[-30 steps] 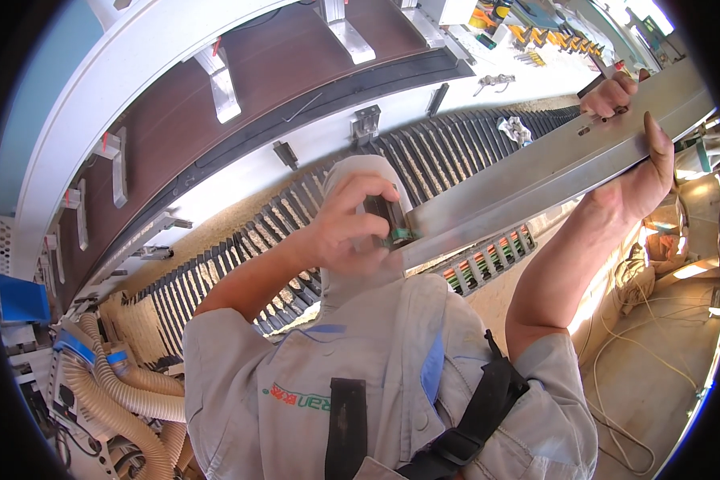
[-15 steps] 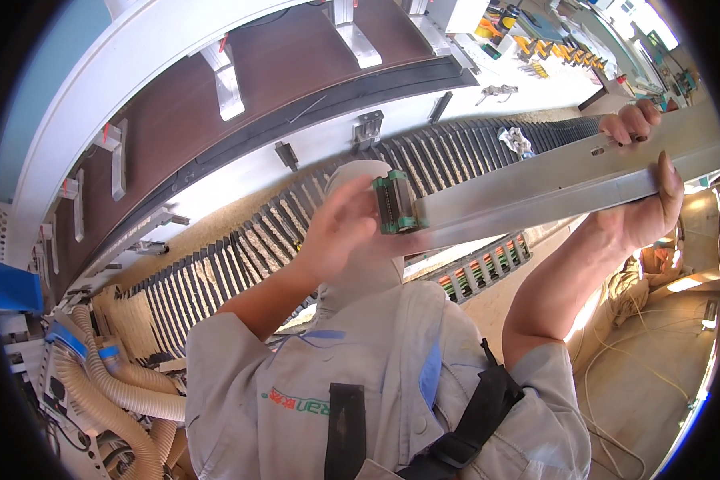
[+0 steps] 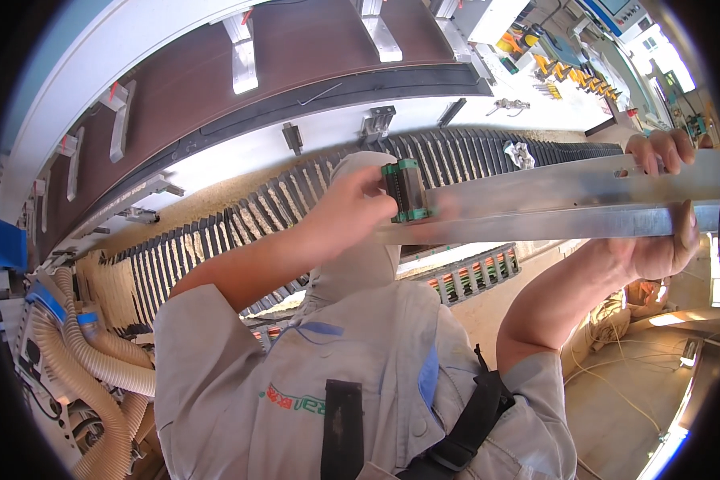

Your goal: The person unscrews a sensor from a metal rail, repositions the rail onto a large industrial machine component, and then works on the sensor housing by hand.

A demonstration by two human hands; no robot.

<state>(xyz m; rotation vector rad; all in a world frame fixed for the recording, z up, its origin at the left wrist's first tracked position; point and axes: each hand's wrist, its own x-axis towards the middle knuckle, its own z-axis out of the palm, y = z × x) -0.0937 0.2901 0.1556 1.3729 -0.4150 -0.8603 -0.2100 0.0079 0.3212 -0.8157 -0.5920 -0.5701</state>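
My left hand (image 3: 358,206) pinches the left side of a small dark block with green ends (image 3: 406,192), which looks like a linear guide carriage. This block is at the left end of a long silvery metal bar (image 3: 528,194); whether it sits on the bar or just in front, I cannot tell. Around the bar's right part, my right hand (image 3: 662,240) is closed, fingers over the upper edge and thumb along the lower one. The bar lies almost level across my body, and its far right end runs to the dark rim of the view.
Beyond the bar runs a ribbed black bellows cover (image 3: 240,232) with pale dust in its folds. A white machine with a brown bed (image 3: 176,104) stands behind it. Ribbed beige hoses (image 3: 104,368) are at left; a cable chain (image 3: 480,272) lies below the bar.
The bar has tilted closer to level, and its right end has dropped. The block has shifted slightly right in view with my left hand. My right hand keeps its grip.
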